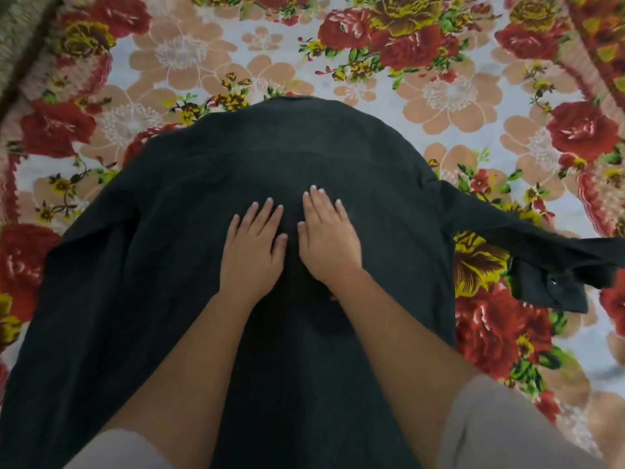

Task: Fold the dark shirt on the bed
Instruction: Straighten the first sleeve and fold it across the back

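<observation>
The dark shirt [162,265] lies spread out, back side up, on the flowered bed cover [449,93], collar end away from me. One sleeve [527,245] stretches out to the right, its buttoned cuff lying on the cover. The other sleeve lies along the shirt's left side. My left hand [252,250] and my right hand [326,238] rest flat side by side on the middle of the shirt's back, fingers straight, pressing the cloth.
The bed cover with red and peach flowers runs around the shirt on the far side, left and right. A grey-brown textured surface [20,25] shows at the top left corner, beyond the bed's edge.
</observation>
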